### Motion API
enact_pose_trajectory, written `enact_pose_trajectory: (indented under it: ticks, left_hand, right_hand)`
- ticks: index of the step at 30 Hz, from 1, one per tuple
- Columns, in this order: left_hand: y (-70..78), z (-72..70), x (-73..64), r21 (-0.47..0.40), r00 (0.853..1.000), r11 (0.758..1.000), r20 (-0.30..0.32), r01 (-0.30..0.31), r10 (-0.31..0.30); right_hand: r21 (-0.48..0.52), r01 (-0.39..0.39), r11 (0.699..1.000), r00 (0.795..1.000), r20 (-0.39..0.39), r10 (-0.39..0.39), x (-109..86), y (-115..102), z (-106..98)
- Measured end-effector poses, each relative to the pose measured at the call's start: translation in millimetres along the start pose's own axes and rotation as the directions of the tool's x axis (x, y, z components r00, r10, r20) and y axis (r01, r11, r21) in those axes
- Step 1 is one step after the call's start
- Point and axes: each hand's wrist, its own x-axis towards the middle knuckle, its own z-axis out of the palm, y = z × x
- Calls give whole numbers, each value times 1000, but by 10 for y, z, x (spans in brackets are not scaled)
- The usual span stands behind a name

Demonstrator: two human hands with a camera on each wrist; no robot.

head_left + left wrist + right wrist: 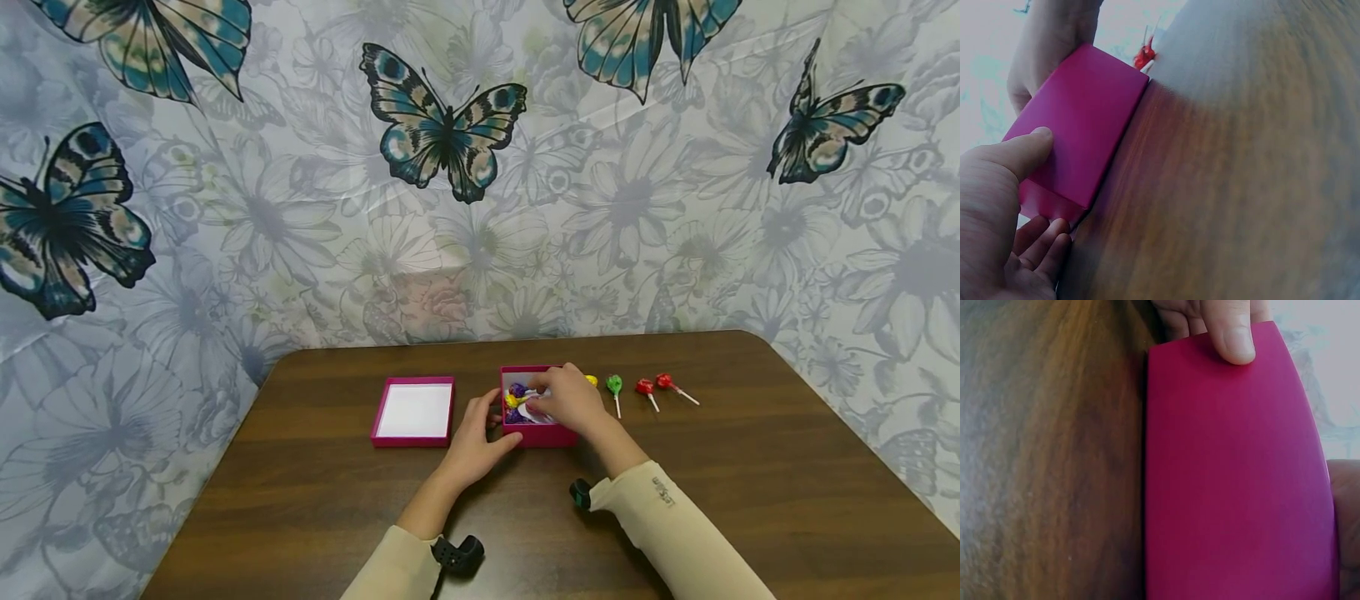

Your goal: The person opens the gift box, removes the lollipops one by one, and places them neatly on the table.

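A magenta box stands uncovered on the table, holding several purple- and yellow-wrapped lollipops. My left hand grips its near left corner. In the left wrist view the thumb of the left hand presses the front wall while the fingers curl against the end wall. Over the right side of the box, my right hand reaches in, its fingertips down among the lollipops. Whether they pinch one cannot be made out. The right wrist view shows mostly the box front, with part of the right hand behind it.
The lid lies left of the box, white inside facing up. Right of the box lie a yellow lollipop, partly hidden, a green lollipop and two red ones. A butterfly-print cloth hangs behind the wooden table.
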Motion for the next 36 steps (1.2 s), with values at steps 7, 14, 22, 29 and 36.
enact_pose_trajectory:
  ticks: [7,14,22,29,36]
  left_hand:
    - [5,-6,-4,-10,1000,1000,10,9,-9]
    - [9,-1,-9,-12,1000,1000,6,12,-12]
    - [14,8,-5,-14,1000,1000,12,14,-14]
    - [21,-4,-10,-26,1000,1000,6,8,-8]
    - [22,1,1,-43,1000,999,12,5,-5]
  right_hand:
    - [-87,32,996,999,-18,-34,7,-37,33]
    - [-122,25,992,1000,1,-25,0,-55,34]
    - [-113,24,993,1000,3,-24,-9,-41,39]
    - [-76,35,996,999,-3,-35,-29,-46,28]
    - [-36,28,999,1000,-11,-29,-31,-18,31]
